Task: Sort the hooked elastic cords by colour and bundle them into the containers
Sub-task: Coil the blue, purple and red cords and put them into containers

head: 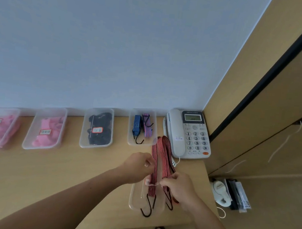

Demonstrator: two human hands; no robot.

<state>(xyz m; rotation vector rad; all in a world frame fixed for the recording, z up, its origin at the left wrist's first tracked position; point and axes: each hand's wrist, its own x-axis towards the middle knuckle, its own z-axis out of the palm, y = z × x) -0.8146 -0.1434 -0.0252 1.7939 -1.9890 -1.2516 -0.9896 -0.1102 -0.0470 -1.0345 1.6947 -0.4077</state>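
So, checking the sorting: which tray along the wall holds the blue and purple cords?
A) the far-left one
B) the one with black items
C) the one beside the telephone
C: the blue cord and purple cord lie in the clear tray next to the telephone.

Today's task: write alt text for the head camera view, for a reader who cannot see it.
The left hand and right hand pinch a folded red striped cord over a clear container at the desk's front. Four containers and a telephone line the wall behind.

Even soft daylight, slight blur, edges bowed.
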